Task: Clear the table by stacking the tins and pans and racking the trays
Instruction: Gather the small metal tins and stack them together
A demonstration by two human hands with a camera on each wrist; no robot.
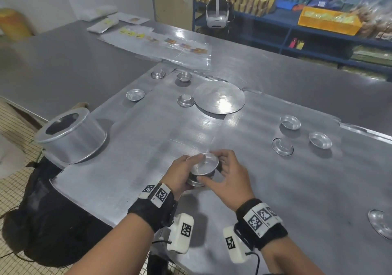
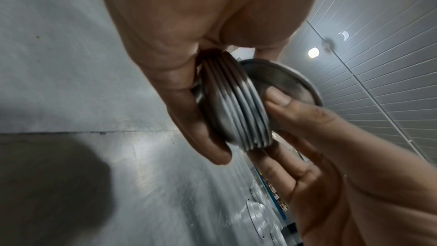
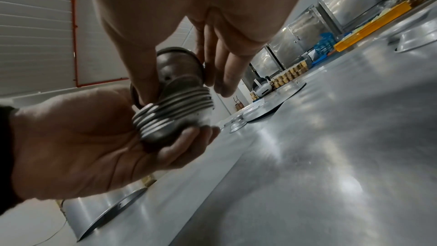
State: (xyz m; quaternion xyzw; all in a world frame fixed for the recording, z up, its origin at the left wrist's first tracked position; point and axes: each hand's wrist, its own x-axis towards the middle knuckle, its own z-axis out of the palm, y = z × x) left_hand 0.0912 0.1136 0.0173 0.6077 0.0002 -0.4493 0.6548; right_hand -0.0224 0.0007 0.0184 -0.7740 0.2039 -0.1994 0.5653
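Fingers of left hand curled under nested stack of tins, held above desk; right hand pinching top tin. Could jam crooked on tilted stack, slip, clatter down. Loose tins well beyond fingers.

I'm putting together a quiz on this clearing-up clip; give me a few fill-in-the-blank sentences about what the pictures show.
1. The stack of small tins is held in the person's ____ hand.
2. The right hand is setting one more ____ on top of that stack.
3. The large deep pan near the table's left edge stands ____ side up.
4. The flat round disc lies on the ____.

Missing words: left; tin; open; table
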